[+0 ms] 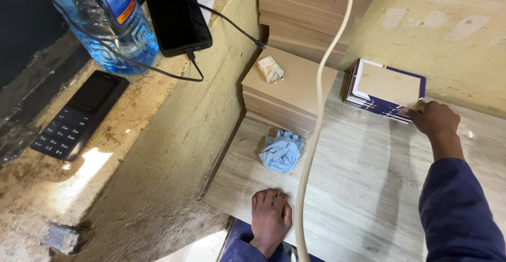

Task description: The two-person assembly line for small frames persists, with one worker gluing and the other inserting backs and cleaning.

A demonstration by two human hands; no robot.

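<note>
Card stack: a pile of dark-edged cards [386,89] with a plain tan sheet on top, lying on the tabletop [369,188] in the upper right of the frame, against the yellowish wall.
Direction from right hand: the stack lies up and to the left of the right hand [435,119]; the fingertips touch its lower right corner.
Long axis: the stack's longer side runs roughly left to right, tilted slightly down toward the right.
Nearer hand: the right one, in contact; the left hand [270,217] is well apart, at the lower centre.
Right hand state: fingers curled together at the corner of the stack; whether they pinch a card or only press on it, I cannot tell.
Right arm pose: stretched forward from the lower right, in a dark blue sleeve, wrist nearly straight.
Left hand state: flat, palm down, fingers together, pressing the near edge of the tabletop.
Between the hands: a crumpled blue cloth [282,151] just above the left hand, and a white cable [316,114] running down the middle of the frame.
</note>
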